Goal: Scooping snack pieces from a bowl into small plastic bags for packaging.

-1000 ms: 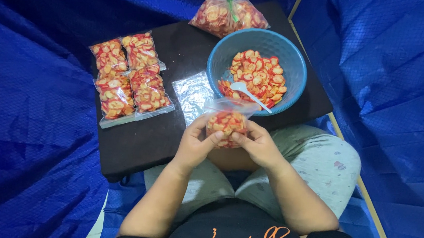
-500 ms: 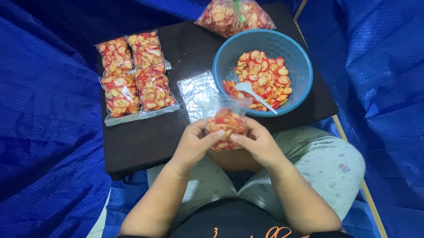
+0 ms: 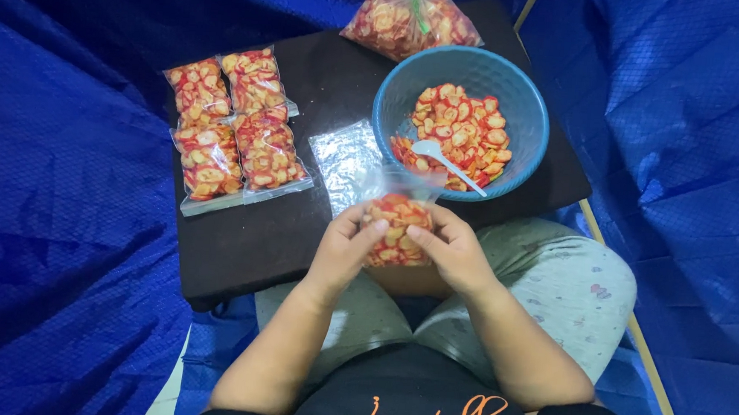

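Observation:
Both hands hold a small clear bag of red and yellow sliced snacks [image 3: 395,226] over my lap, at the near edge of a dark low table [image 3: 239,242]. My left hand [image 3: 345,253] grips its left side and my right hand [image 3: 452,251] its right side, thumbs pressing on the front. Just beyond stands a blue bowl [image 3: 393,98] with more of the slices and a white spoon [image 3: 445,162] lying in it.
Several filled flat bags [image 3: 233,126] lie in a block on the table's left part. A stack of empty clear bags [image 3: 342,159] lies beside the bowl. A large tied bag of slices [image 3: 411,22] sits at the far edge. Blue tarp surrounds everything.
The hands have kept hold of the small bag, with slight finger shifts on it. The camera view drifted a little.

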